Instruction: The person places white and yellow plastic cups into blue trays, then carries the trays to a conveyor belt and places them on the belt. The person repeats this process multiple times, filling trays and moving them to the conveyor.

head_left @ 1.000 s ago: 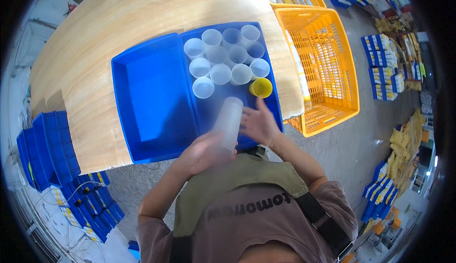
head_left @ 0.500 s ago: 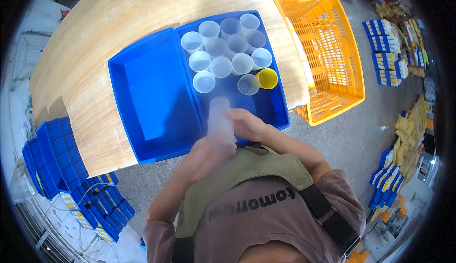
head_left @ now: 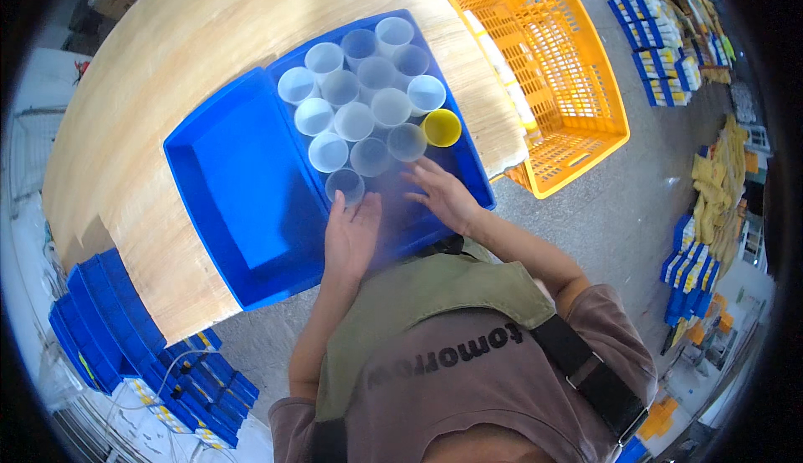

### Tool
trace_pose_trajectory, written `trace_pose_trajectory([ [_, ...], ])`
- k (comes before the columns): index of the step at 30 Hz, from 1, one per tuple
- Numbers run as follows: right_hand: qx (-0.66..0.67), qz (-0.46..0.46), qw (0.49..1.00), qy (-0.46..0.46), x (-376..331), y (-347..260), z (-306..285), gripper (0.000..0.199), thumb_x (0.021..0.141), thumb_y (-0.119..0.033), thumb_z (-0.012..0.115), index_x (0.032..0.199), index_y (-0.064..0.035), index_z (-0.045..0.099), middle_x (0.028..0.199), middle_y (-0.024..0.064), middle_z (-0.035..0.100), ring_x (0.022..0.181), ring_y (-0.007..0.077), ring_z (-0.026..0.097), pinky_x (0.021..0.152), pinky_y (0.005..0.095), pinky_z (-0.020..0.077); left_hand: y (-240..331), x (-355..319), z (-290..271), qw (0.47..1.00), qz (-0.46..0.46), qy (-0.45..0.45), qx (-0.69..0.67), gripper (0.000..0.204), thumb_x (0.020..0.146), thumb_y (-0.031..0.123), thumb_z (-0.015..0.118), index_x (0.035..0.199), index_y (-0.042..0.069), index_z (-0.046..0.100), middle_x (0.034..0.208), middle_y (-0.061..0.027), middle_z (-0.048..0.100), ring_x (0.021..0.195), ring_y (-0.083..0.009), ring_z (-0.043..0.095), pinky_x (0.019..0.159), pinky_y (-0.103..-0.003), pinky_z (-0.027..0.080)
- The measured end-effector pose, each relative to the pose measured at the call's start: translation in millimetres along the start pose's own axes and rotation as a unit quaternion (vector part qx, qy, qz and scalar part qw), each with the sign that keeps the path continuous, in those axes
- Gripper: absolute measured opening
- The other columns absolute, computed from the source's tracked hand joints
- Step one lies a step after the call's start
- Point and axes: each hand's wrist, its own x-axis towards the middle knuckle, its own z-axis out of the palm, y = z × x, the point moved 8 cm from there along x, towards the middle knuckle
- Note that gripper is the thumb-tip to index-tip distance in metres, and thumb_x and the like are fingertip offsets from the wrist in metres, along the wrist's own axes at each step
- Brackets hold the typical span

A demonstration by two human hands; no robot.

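Frosted, see-through plastic cups [head_left: 355, 120] stand mouth up in close rows inside a blue tray [head_left: 481, 183]. A single yellow cup [head_left: 442, 127] stands at the right end of a row. My left hand [head_left: 351, 235] is at the near side of the closest clear cup [head_left: 345, 186]; its thumb and fingers are apart, the thumb tip against the cup. Fingers spread and holding nothing, my right hand [head_left: 445, 197] reaches over the tray's near right part, its fingertips just below another clear cup [head_left: 406, 143].
Left of the cups, a second blue tray [head_left: 242, 187] adjoins theirs on the wooden table [head_left: 125, 179]. An orange slotted crate [head_left: 577, 61] stands beyond the table's right edge. Stacked blue bins [head_left: 117, 321] are at the lower left, and more stacked goods line the floor at right.
The blurred clear item between my hands is gone from there. Two more clear cups now stand in the near rows. My hands have parted, and the view has shifted slightly.
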Motion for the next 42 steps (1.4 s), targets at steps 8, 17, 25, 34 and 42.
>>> trace_pose_trajectory([
  [8, -0.074, -0.053, 0.994, -0.064, -54, -77, -57, 0.046, 0.099, -0.022, 0.053, 0.137, 0.0011, 0.045, 0.118, 0.0123, 0.062, 0.103, 0.0191, 0.061, 0.090, 0.0333, 0.0483, -44, -9, -16, 0.970, 0.025, 0.102, 0.219, 0.032, 0.098, 0.012, 0.054, 0.123, -0.007, 0.049, 0.114, -0.0145, 0.057, 0.107, -0.0245, 0.056, 0.097, -0.033, 0.046],
  [17, -0.405, -0.023, 0.827, 0.389, 90, -126, -486, 0.047, 0.082, -0.030, 0.068, 0.114, 0.0038, 0.060, 0.108, 0.0201, 0.066, 0.101, 0.0290, 0.064, 0.088, 0.0375, 0.0504, -87, -95, -95, 0.798, 0.125, 0.287, 0.515, 0.021, 0.095, 0.024, 0.060, 0.099, 0.004, 0.059, 0.088, -0.0042, 0.058, 0.077, -0.0129, 0.054, 0.063, -0.028, 0.044],
  [25, -0.665, 0.160, 0.609, 0.401, 127, -42, -703, 0.072, 0.077, -0.022, 0.068, 0.136, 0.0052, 0.036, 0.126, 0.0276, 0.056, 0.117, 0.0409, 0.055, 0.103, 0.0480, 0.0403, -156, -72, -227, 0.678, -0.006, 0.495, 0.544, 0.027, 0.095, 0.028, 0.058, 0.107, 0.003, 0.055, 0.097, -0.0067, 0.055, 0.086, -0.0160, 0.053, 0.072, -0.031, 0.042],
  [34, -0.614, 0.278, 0.645, 0.359, 136, -31, -728, 0.097, 0.063, -0.022, 0.080, 0.145, -0.0070, 0.031, 0.141, 0.0216, 0.045, 0.131, 0.0340, 0.043, 0.109, 0.0496, 0.0344, -174, -34, -238, 0.666, -0.019, 0.508, 0.546, 0.036, 0.096, 0.032, 0.056, 0.116, 0.002, 0.050, 0.108, -0.0094, 0.053, 0.096, -0.0194, 0.051, 0.081, -0.034, 0.040],
  [42, -0.458, 0.032, 0.833, 0.307, 99, -68, -680, 0.068, 0.051, 0.002, 0.075, 0.117, -0.0031, 0.061, 0.100, 0.0112, 0.068, 0.090, 0.0215, 0.064, 0.075, 0.0374, 0.0541, -172, -7, -239, 0.701, 0.020, 0.454, 0.549, 0.044, 0.097, 0.036, 0.054, 0.123, 0.002, 0.046, 0.117, -0.0119, 0.051, 0.105, -0.0225, 0.049, 0.089, -0.037, 0.038],
])
